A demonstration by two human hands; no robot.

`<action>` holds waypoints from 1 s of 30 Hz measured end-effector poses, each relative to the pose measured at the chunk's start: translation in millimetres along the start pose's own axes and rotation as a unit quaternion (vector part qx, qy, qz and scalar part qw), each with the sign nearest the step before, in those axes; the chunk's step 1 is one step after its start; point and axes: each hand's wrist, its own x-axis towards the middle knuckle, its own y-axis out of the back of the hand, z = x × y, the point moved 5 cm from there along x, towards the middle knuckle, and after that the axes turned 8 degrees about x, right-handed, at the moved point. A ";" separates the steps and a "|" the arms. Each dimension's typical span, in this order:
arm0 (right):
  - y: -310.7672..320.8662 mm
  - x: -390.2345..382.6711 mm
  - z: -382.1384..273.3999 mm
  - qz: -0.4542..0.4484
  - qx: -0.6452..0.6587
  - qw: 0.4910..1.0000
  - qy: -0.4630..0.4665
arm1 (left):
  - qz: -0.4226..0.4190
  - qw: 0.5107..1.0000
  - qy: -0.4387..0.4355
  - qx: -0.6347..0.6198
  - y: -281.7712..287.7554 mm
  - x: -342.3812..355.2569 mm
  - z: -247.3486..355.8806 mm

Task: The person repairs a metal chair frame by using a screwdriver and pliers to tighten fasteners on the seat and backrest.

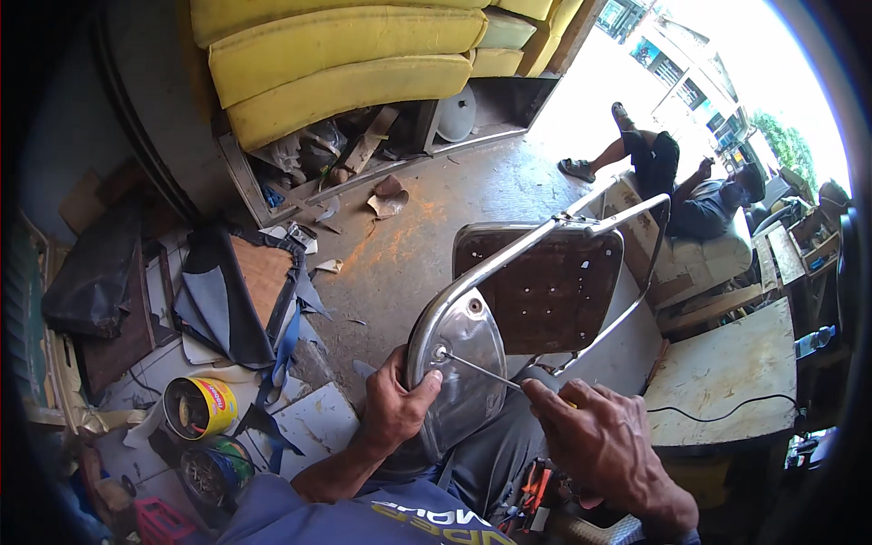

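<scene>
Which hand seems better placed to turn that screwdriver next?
Probably the right hand: it grips the screwdriver, whose tip sits at the shiny metal panel. The left hand clasps the panel's edge, apparently steadying it.

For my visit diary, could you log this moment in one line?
left hand: gripping edge of metal plate; right hand: holding screwdriver; tip: at plate

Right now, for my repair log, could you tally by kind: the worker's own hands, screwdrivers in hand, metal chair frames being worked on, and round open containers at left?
Hands: 2 (left hand, right hand)
Held screwdriver: 1
Chair frame: 1
Round open containers: 2 (yellow one, green-and-dark one)
Total: 6
</scene>
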 end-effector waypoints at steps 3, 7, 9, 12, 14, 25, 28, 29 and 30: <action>18.0 7.9 -21.2 -0.034 -0.088 0.994 0.062 | 0.006 1.000 0.000 -0.002 2.8 -1.6 1.3; 23.7 10.6 -44.0 -0.044 -0.202 0.974 0.098 | 0.001 1.000 -0.011 -0.028 -4.2 -1.0 4.0; 24.0 13.1 -47.7 -0.040 -0.208 0.972 0.100 | 0.008 1.000 -0.018 -0.019 -2.3 -0.4 4.0; 25.6 16.8 -45.5 -0.021 -0.207 0.970 0.127 | 0.010 1.000 -0.016 -0.017 -2.1 -2.5 1.5; 21.9 19.2 -49.5 -0.028 -0.250 0.955 0.156 | 0.006 0.999 -0.018 -0.028 -2.2 -1.9 1.5; 29.5 32.4 -61.6 -0.024 -0.278 0.926 0.252 | 0.048 0.999 -0.004 -0.001 14.3 -9.5 1.4; 36.6 9.0 -67.0 -0.027 -0.381 0.883 0.272 | 0.009 1.000 -0.005 -0.019 -7.8 -8.5 5.1; 35.4 10.0 -63.9 -0.033 -0.356 0.897 0.260 | 0.013 1.000 -0.006 -0.017 -8.2 -8.4 5.9; 33.9 11.4 -60.7 -0.039 -0.330 0.910 0.248 | 0.012 1.000 -0.004 -0.019 -8.0 -7.6 5.9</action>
